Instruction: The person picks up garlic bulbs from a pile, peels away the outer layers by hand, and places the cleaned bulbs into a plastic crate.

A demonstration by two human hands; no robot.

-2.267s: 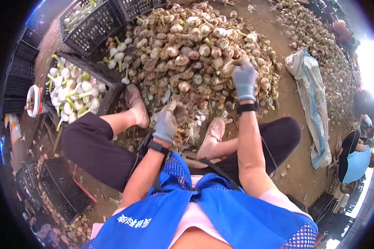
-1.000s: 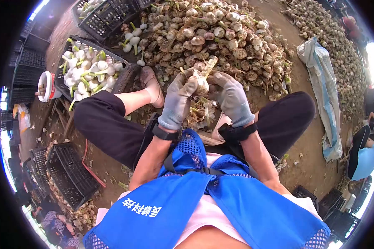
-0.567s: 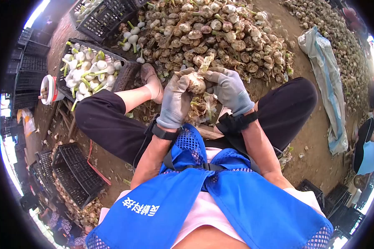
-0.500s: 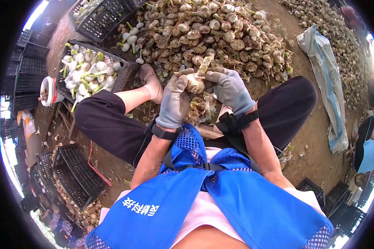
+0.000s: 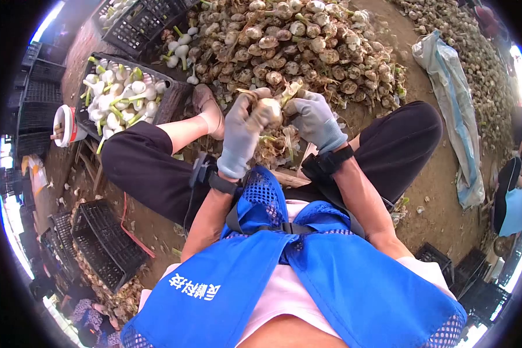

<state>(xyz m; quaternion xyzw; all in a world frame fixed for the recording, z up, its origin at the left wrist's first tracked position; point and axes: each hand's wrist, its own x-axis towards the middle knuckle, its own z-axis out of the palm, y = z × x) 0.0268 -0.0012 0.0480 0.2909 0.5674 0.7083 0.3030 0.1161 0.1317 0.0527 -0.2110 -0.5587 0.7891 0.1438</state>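
Note:
Between my two gloved hands, in front of my lap, is a garlic bulb [image 5: 268, 111] with a partly bare, pale surface and a dry stem pointing up and right. My left hand [image 5: 243, 124] is wrapped round the bulb from the left. My right hand [image 5: 316, 119] is closed at the bulb's right side, its fingers pinched by the stem and skin; what they pinch is too small to make out. Loose peeled skins [image 5: 275, 148] lie below the hands. Beyond them rises a large heap of unpeeled garlic [image 5: 284, 46].
At the left, a black crate [image 5: 174, 101] holds white garlic with green stems, beside a white bucket [image 5: 69, 126]. An empty black crate [image 5: 107, 243] lies lower left. A plastic sack [image 5: 452, 104] lies at the right. A person [image 5: 513, 200] is at the far right.
The bulb shows a whiter surface now and has shifted slightly left. My left hand has turned around it, and my right hand has moved a little down and left.

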